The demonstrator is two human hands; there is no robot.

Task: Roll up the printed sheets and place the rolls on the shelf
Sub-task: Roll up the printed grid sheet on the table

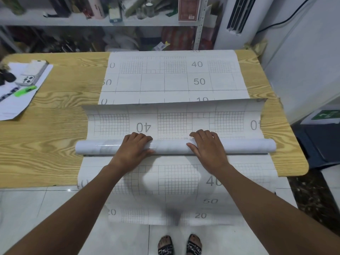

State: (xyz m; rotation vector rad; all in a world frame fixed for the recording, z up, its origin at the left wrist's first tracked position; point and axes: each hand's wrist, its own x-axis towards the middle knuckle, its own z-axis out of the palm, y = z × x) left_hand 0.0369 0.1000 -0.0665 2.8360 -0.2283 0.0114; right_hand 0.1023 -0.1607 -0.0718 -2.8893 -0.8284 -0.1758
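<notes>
A white printed sheet point(173, 74) with a grey grid and numbers lies across the wooden table point(55, 111) and hangs over its near edge. Part of it is wound into a glossy roll point(171, 145) lying crosswise near the table's front. A loose curled flap point(174, 118) of sheet stands up just behind the roll. My left hand point(135, 147) rests palm down on the roll left of centre, fingers curled over its top. My right hand point(207, 146) presses on the roll right of centre. The shelf point(92, 21) stands behind the table, crowded with items.
On the table's left end lie papers point(20, 92), a phone point(32, 74) and a green marker point(25, 90). A white air conditioner point(237, 19) stands at the back right. Dark boxes point(320, 140) sit right of the table. My sandalled feet point(180, 244) stand on the tiled floor.
</notes>
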